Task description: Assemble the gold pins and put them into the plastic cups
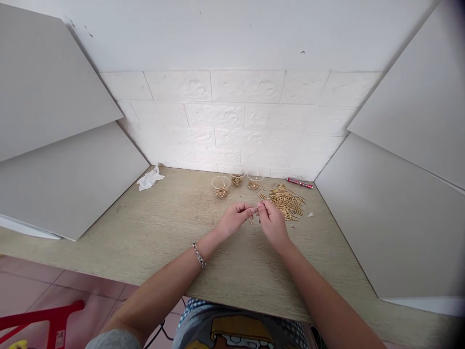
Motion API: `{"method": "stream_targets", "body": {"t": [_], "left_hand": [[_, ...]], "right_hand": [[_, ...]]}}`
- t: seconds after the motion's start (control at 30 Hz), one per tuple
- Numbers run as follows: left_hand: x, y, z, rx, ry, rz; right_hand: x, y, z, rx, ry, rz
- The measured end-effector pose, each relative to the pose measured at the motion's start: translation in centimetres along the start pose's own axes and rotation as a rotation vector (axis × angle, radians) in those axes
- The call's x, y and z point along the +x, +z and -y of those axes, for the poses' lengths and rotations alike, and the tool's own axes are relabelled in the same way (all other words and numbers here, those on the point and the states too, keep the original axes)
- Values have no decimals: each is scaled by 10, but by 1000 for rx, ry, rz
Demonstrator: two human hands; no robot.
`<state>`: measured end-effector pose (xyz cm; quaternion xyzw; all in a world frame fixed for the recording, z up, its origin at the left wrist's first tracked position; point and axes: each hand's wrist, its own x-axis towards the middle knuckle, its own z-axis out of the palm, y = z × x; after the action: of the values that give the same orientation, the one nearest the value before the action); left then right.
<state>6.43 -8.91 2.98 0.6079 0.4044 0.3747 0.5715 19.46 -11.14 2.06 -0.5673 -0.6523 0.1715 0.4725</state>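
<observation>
Left of the heap of slender, metallic-looking golden rods, the left hand pinched one slender golden rod, the right hand's fingertips met, contents unclear, and light, steady pressure seemed best.

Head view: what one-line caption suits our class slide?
Left hand pinches a slim golden rod, right hand close beside it; beyond, a heap of similar rods and three clear cups.

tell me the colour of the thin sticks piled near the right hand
The sticks are gold-coloured, seen best in the head view.

No legible text, marks on red tube — too small
</observation>
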Motion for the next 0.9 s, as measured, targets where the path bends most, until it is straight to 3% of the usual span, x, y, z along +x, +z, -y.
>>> {"method": "stream_targets", "body": {"t": [0.27,0.5,0.9], "left_hand": [[-4,-4,-5,-315,-205,129],[-4,-7,-6,-591,-286,129],[-1,-12,0,-697,-400,169]], "right_hand": [[2,-4,0,51,-122,63],[1,-5,2,7,-114,198],[3,-10,-6,-275,-294,195]]}}
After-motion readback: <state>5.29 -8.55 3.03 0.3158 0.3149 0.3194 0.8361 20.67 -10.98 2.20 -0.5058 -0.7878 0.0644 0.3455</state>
